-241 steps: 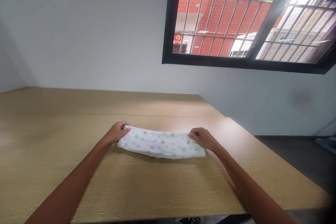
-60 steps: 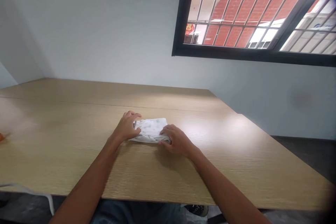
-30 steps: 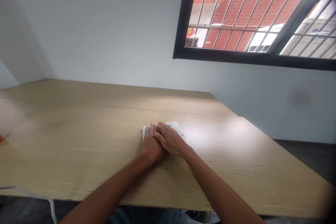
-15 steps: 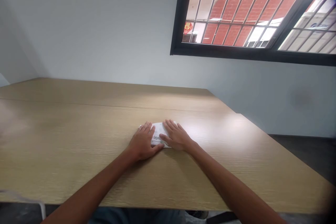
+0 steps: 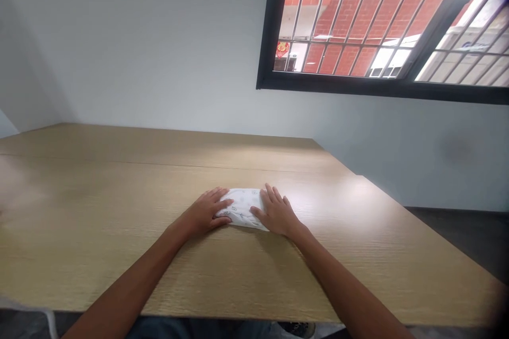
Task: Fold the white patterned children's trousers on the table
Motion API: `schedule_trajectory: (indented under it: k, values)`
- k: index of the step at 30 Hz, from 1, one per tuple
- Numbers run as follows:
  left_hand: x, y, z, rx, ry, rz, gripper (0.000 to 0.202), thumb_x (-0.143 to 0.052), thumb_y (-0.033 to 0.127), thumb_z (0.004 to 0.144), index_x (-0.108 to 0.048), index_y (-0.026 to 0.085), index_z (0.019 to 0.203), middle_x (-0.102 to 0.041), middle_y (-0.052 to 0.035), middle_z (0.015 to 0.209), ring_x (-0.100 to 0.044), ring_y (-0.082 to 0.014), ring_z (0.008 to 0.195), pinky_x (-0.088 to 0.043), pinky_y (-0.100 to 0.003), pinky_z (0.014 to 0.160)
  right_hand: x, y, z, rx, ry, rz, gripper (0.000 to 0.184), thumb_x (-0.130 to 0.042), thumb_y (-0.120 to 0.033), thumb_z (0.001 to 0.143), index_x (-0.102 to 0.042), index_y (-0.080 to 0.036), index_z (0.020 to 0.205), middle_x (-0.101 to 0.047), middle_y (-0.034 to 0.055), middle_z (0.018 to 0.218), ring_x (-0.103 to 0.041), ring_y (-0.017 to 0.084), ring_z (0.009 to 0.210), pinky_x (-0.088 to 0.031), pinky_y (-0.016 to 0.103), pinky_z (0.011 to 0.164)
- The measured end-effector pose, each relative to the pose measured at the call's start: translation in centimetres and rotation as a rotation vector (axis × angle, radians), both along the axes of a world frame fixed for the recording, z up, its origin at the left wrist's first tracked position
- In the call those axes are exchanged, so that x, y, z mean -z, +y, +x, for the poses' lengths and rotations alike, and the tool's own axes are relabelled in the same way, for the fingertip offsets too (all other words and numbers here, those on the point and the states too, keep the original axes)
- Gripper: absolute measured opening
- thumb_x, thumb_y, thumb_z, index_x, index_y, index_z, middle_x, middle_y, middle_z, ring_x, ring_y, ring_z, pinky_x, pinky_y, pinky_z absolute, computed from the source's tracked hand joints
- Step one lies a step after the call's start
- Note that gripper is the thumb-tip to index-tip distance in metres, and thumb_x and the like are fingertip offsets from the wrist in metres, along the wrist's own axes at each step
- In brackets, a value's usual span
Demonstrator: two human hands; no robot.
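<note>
A small white cloth with a faint printed pattern (image 5: 243, 206) lies folded into a compact rectangle on the wooden table (image 5: 119, 212). My left hand (image 5: 204, 213) rests flat on its left end, fingers stretched out. On the right end lies my right hand (image 5: 276, 213), also flat with fingers spread. Only the middle strip of the cloth shows between the two hands. Neither hand grips anything.
The table runs wide to the left and ends at an angled edge (image 5: 397, 206) on the right, with dark floor (image 5: 457, 233) beyond. A white wall stands behind it and a barred window (image 5: 377, 26) is at upper right.
Eight seconds ago the cloth was a long strip held at both ends. It has since been folded small. In the last second my hands slid apart from the middle to its ends.
</note>
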State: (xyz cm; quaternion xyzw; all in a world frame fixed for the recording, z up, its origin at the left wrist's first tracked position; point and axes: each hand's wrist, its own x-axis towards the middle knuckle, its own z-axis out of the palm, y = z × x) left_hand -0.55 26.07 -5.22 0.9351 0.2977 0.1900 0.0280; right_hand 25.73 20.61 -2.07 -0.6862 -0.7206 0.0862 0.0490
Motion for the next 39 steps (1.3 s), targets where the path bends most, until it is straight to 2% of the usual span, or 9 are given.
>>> schedule_trajectory:
  k: [5,8,12,16,20,24,29,34,39]
  values:
    - [-0.6,0.0,0.2,-0.030,-0.078,0.169,0.041,-0.047,0.005,0.090,-0.068,0.025,0.119,-0.055,-0.0108,0.137,-0.048,-0.0311,0.126,-0.038,-0.053,0.102,-0.7,-0.5,-0.3,-0.199,0.033,0.108,0.059,-0.041,-0.054,0.099,-0.044,-0.020,0.146,-0.029,0.0124,0.161,-0.024,0.031,0.149,-0.024,0.053,0.115]
    - [-1.1,-1.4,1.2,0.055,-0.056,0.115,0.039,-0.051,0.005,0.085,-0.067,0.021,0.117,-0.063,-0.0112,0.122,-0.056,-0.0283,0.113,-0.041,-0.050,0.099,-1.3,-0.7,-0.3,-0.294,0.037,0.152,0.041,-0.045,-0.043,0.099,-0.058,-0.021,0.131,-0.054,0.0118,0.143,-0.048,0.028,0.131,-0.038,0.044,0.104]
    - [-1.9,-3.5,2.3,0.219,-0.023,-0.058,0.058,-0.056,0.017,0.084,-0.049,0.020,0.141,-0.053,-0.0115,0.142,-0.045,-0.0279,0.133,-0.029,-0.049,0.117,-1.8,-1.0,-0.3,-0.240,-0.003,0.207,0.028,-0.055,-0.041,0.094,-0.067,-0.020,0.109,-0.067,0.0108,0.110,-0.063,0.025,0.095,-0.045,0.037,0.085]
    - [-2.0,-3.7,2.0,0.219,-0.024,-0.188,0.064,-0.065,0.035,0.085,-0.047,0.023,0.145,-0.042,-0.0113,0.153,-0.034,-0.0313,0.143,-0.018,-0.052,0.122,-1.5,-0.7,0.6,-0.200,0.078,0.194,0.014,-0.059,-0.031,0.090,-0.065,-0.022,0.099,-0.066,0.0058,0.096,-0.062,0.019,0.075,-0.043,0.031,0.070]
    - [-2.1,-3.6,2.1,0.261,-0.110,-0.187,0.038,-0.064,0.032,0.088,-0.064,0.024,0.125,-0.058,-0.0105,0.138,-0.052,-0.0292,0.128,-0.030,-0.048,0.117,-0.9,-0.2,1.7,-0.208,0.207,0.165,0.008,-0.064,-0.029,0.085,-0.062,-0.023,0.090,-0.064,0.0029,0.092,-0.060,0.017,0.075,-0.043,0.029,0.067]
    - [-2.4,-4.3,2.7,0.306,-0.218,-0.220,0.020,-0.054,0.026,0.094,-0.068,0.019,0.107,-0.067,-0.0091,0.109,-0.061,-0.0236,0.101,-0.045,-0.037,0.094,-0.9,-0.1,2.1,-0.207,0.251,0.182,0.009,-0.064,-0.031,0.084,-0.062,-0.022,0.085,-0.063,0.0027,0.091,-0.059,0.017,0.077,-0.045,0.030,0.071]
    - [-1.8,-3.2,2.6,0.100,-0.522,-0.554,0.035,-0.048,0.043,0.099,-0.060,0.016,0.079,-0.056,0.0002,0.073,-0.049,-0.0154,0.067,-0.039,-0.025,0.061,-2.1,-0.5,2.2,-0.389,0.526,0.124,0.030,-0.068,-0.048,0.084,-0.064,-0.023,0.101,-0.062,0.0065,0.112,-0.059,0.020,0.096,-0.050,0.031,0.077]
    - [-1.3,-1.3,2.1,-0.015,-0.752,-0.772,0.045,-0.053,0.058,0.092,-0.060,0.016,0.078,-0.056,-0.0012,0.074,-0.051,-0.0188,0.072,-0.042,-0.027,0.065,-2.6,-0.3,2.4,-0.483,0.534,0.044,0.037,-0.076,-0.046,0.075,-0.067,-0.022,0.102,-0.067,0.0045,0.100,-0.060,0.022,0.089,-0.048,0.031,0.074]
    - [-1.7,-1.2,1.9,0.008,-0.897,-0.931,0.039,-0.055,0.053,0.090,-0.063,0.015,0.091,-0.063,-0.0035,0.085,-0.057,-0.0220,0.084,-0.047,-0.031,0.078,-2.5,-0.1,2.1,-0.428,0.614,-0.020,0.037,-0.051,-0.049,0.094,-0.064,-0.019,0.076,-0.062,0.0010,0.069,-0.052,0.015,0.058,-0.040,0.027,0.055]
